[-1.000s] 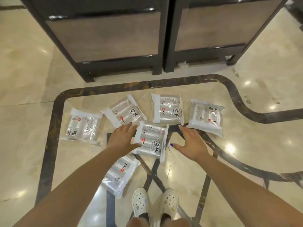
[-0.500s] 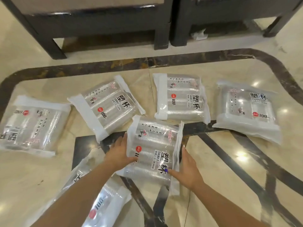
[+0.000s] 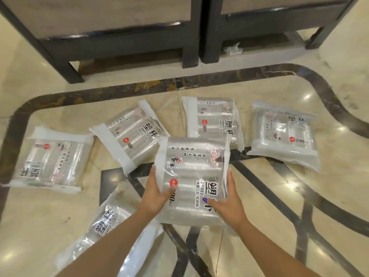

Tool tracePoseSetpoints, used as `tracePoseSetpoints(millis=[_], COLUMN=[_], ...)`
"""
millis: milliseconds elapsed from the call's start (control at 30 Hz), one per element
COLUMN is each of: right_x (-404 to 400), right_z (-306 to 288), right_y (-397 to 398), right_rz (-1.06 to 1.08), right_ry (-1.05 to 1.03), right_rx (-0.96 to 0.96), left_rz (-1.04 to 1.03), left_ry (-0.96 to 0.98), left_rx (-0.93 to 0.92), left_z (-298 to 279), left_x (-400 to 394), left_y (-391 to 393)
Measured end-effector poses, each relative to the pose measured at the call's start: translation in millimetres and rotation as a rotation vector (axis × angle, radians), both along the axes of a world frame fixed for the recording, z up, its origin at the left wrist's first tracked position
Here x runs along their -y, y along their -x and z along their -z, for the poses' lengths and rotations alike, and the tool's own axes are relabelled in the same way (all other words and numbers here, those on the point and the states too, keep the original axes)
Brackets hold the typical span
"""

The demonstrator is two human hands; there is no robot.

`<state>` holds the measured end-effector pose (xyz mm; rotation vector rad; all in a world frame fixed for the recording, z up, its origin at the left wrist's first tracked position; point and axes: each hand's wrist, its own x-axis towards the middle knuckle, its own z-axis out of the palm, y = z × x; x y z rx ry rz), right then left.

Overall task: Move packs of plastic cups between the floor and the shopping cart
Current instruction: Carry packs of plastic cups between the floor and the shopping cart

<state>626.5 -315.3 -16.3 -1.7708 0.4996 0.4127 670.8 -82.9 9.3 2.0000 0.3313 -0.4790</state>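
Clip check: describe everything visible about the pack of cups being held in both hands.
The held pack of plastic cups is a clear, crinkly bag with white sealed edges, showing rows of nested clear cups. It carries black Chinese characters, a red round sticker and small floral print. The left hand and right hand grip its near sides, thumbs on top. It overlaps two packs lying behind.

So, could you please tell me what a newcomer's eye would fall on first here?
First, the clear pack of cups in the middle, gripped at its sides by the left hand and right hand. Next, five more packs spread on the glossy marble floor: one far left, three in a row behind, one under the left forearm. Dark cabinets stand at the top.
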Motion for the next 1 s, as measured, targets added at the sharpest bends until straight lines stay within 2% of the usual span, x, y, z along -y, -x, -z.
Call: tracePoseSetpoints(millis=[100,267,367,433,500,567,633,700,800,867,933,1000], right_x=[18,59,97,128,150,168,178,183,185,181,176,163], right_z=[-87,-258,-369,-441,-513,-579,-635,-680,-731,-758,-776,-788], right_y=[11,57,89,112,134,162,197,241,316,371,431,494], right_rz=[0.026,0.147,0.14,0.079,-0.001,-0.069,-0.109,-0.084,0.033,0.195,0.441,0.791], right_ry=[-0.044,-0.119,-0.093,-0.114,-0.048,0.018,0.055,0.136,0.28,0.489,0.818,0.982], right_rx=[0.04,-0.028,-0.013,0.008,0.039,0.06,0.08,0.116,0.134,0.165,0.225,0.299], left_rz=[0.025,0.194,0.301,0.399,0.617,0.936,1.239,1.365,1.394,1.427,1.459,1.461], left_ry=[-0.018,-0.039,-0.003,-0.128,-0.265,-0.326,-0.202,-0.082,0.019,0.088,0.187,0.264], left_rx=[0.031,-0.018,0.002,0.083,0.16,0.132,-0.025,-0.147,-0.124,-0.094,-0.058,-0.037], left_z=[-94,-250,-367,-437,-504,-567,-623,-655,-673,-694,-718,-742], left_x=[9,26,51,70,94,126,157,179,207,230,256,282], left_y=[8,11,9,5,0,5,25,51,88,125,171,216])
